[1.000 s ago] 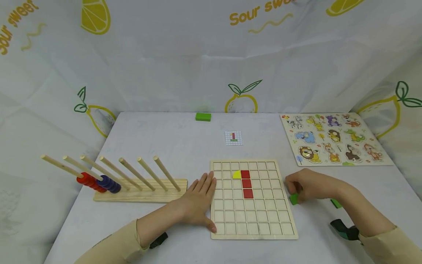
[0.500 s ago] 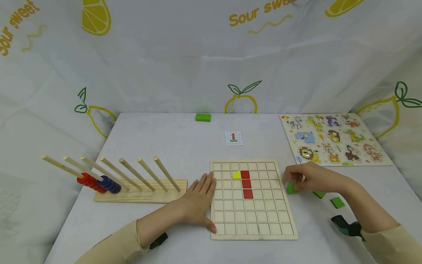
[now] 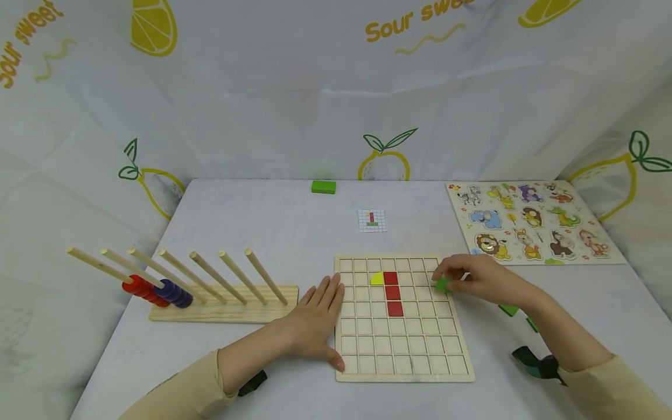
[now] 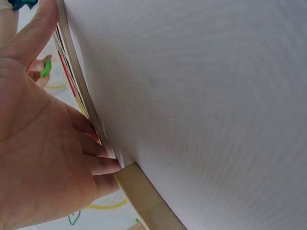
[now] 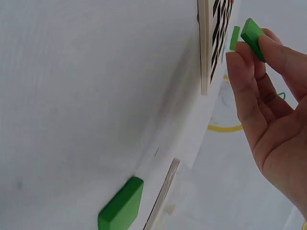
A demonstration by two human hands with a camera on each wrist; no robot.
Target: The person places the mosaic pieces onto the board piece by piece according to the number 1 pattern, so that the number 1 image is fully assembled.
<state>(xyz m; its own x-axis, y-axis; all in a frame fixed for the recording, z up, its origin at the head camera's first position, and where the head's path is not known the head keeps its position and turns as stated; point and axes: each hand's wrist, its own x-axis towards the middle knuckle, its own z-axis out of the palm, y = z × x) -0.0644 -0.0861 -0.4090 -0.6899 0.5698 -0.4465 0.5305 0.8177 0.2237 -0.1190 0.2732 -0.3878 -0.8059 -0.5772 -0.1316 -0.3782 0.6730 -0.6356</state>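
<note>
My right hand (image 3: 475, 277) pinches a green square tile (image 5: 253, 38) between thumb and fingers, raised over the right edge of the wooden grid board (image 3: 399, 345). Along the board's left edge lies my left hand (image 3: 315, 324), fingers straight and spread, its fingertips touching the rim. In the grid, three red tiles (image 3: 392, 293) stand in a column, and a yellow rounded piece (image 3: 377, 279) sits left of the top one. Two green tiles (image 3: 508, 310) lie on the table under my right forearm, one partly covered by it. A small printed pattern card (image 3: 371, 220) lies behind the board.
At the left stands a wooden peg rack (image 3: 226, 303) with red rings (image 3: 144, 290) and blue rings (image 3: 173, 293) on its tall pegs. An animal puzzle board (image 3: 535, 221) lies at the back right. A green block (image 3: 323, 187) rests by the table's far edge.
My right hand has lifted the green tile from the table beside the board and carried it left over the board's right edge. The left hand has stayed put.
</note>
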